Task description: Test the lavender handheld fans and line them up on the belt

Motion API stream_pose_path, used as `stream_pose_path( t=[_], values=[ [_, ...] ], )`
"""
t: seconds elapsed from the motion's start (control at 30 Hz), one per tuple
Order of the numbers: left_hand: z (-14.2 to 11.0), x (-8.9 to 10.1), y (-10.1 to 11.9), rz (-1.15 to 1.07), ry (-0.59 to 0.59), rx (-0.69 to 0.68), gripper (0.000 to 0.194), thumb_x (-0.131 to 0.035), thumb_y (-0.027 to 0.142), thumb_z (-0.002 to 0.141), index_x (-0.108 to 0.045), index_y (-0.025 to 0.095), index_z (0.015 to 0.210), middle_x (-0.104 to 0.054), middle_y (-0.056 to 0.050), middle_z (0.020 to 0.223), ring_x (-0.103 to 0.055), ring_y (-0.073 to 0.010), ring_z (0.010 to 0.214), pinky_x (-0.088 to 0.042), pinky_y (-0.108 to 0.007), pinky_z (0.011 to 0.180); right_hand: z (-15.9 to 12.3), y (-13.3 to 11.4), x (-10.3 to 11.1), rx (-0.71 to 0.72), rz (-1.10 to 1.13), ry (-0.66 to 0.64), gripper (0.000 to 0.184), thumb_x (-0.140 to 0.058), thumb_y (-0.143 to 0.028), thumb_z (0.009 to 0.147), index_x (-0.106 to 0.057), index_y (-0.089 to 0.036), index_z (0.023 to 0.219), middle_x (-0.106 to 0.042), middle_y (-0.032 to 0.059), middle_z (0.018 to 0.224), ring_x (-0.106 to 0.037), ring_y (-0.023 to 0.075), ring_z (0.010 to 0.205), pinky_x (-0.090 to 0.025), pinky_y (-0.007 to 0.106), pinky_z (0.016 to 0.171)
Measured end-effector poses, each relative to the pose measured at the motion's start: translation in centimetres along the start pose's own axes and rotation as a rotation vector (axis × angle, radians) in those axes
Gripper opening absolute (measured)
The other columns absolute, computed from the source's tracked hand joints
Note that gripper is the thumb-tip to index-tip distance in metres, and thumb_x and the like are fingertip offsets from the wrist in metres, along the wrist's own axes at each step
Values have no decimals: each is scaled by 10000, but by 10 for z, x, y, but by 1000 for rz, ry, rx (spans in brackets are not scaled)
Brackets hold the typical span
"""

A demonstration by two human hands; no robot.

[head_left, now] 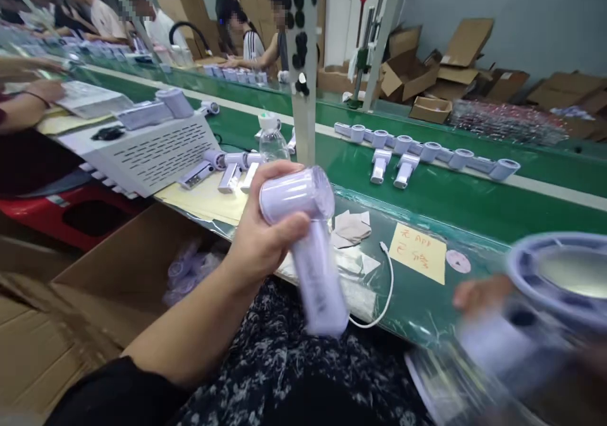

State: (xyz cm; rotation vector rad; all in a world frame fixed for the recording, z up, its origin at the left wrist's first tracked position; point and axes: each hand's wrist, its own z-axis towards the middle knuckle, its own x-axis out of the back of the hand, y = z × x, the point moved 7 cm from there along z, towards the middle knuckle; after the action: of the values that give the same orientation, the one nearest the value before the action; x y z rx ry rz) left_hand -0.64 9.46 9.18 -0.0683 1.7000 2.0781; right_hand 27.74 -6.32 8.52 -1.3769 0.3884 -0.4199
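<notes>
My left hand (256,243) is wrapped around the barrel-shaped head of a lavender hair-dryer-shaped device (320,280). Its handle hangs down, tilted, over my lap, and clear film seems to cover the head's right end. At the right edge, my right hand (481,293) is smeared by motion, with its fingers around a lavender ring-headed device (531,258). That device's large round opening faces up; most of the hand is hidden behind it. Below it is a blurred clear plastic item (441,375).
A green conveyor belt (535,205) carries several lavender devices (431,152). On the bench lie a white cable (391,287), a yellow note (418,252) and a pink disc (458,261). A clear bottle (274,141) stands by a post (303,116). People work at left.
</notes>
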Motion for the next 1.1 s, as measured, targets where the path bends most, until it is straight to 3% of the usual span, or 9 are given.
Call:
stream_pose_path(
  t=[0.1,0.2,0.37,0.63,0.7,0.8,0.9,1.0,1.1],
  values=[
    [-7,-4,-7,32,-22,38,568,-884,383,690,-539,275,1128,-624,2,998,-616,-113,705,-522,-199,585,1,-4,-13,21,115,69,350,-859,-467,765,-770,-219,996,-742,-13,788,-675,140,603,-596,197,503],
    [-18,-15,-17,109,-162,154,602,-891,343,689,-535,281,1171,-627,-5,1000,-631,-120,702,-494,-181,551,-7,15,-38,-155,286,34,504,-967,-502,584,-768,-223,953,-705,-9,714,-626,125,528,-569,193,461],
    [-39,-32,-34,140,-313,331,689,-901,325,678,-447,288,1195,-608,-6,1024,-632,-122,736,-496,-175,566,-28,46,-69,-409,407,-115,556,-866,-647,679,-748,-187,968,-676,23,671,-565,143,456,-525,265,413],
    [-50,-47,-45,189,-412,355,650,-899,370,675,-481,269,1162,-577,-23,1075,-598,-161,874,-519,-215,666,-46,52,-94,-490,572,-390,606,-651,-780,811,-742,-214,1007,-584,-24,546,-490,121,379,-515,278,468],
    [-53,-48,-48,193,-425,371,648,-894,379,678,-479,272,1164,-576,-25,1068,-595,-164,863,-511,-220,659,-46,54,-95,-503,602,-464,728,-581,-853,793,-707,-246,1174,-575,-46,548,-440,103,338,-515,285,473],
    [-53,-48,-59,206,-451,407,659,-891,391,684,-477,287,1186,-577,-27,1075,-598,-174,879,-516,-238,679,-27,63,-65,-410,238,-395,921,-576,-901,738,-530,-331,1460,-664,-19,694,-538,154,424,-538,330,513],
    [-49,-40,-84,251,-440,440,689,-893,390,679,-481,290,1221,-574,-18,1060,-593,-167,861,-502,-250,689,8,67,3,-222,-376,-146,939,-869,-669,619,-571,-335,1444,-725,65,961,-655,261,707,-559,399,648],
    [-43,-19,-114,301,-282,483,667,-861,416,702,-481,241,1222,-581,-31,1081,-579,-168,874,-487,-269,729,32,67,71,-118,-881,-33,717,-884,-483,580,-718,-331,1261,-688,76,813,-638,377,813,-502,597,787],
    [-42,-4,-131,332,-183,494,661,-810,475,748,-459,214,1243,-591,-43,1095,-577,-188,940,-476,-287,794,36,50,122,-13,-1214,206,366,-744,-488,712,-772,-374,1059,-688,170,920,-554,578,1126,-271,830,881]
  ],
)
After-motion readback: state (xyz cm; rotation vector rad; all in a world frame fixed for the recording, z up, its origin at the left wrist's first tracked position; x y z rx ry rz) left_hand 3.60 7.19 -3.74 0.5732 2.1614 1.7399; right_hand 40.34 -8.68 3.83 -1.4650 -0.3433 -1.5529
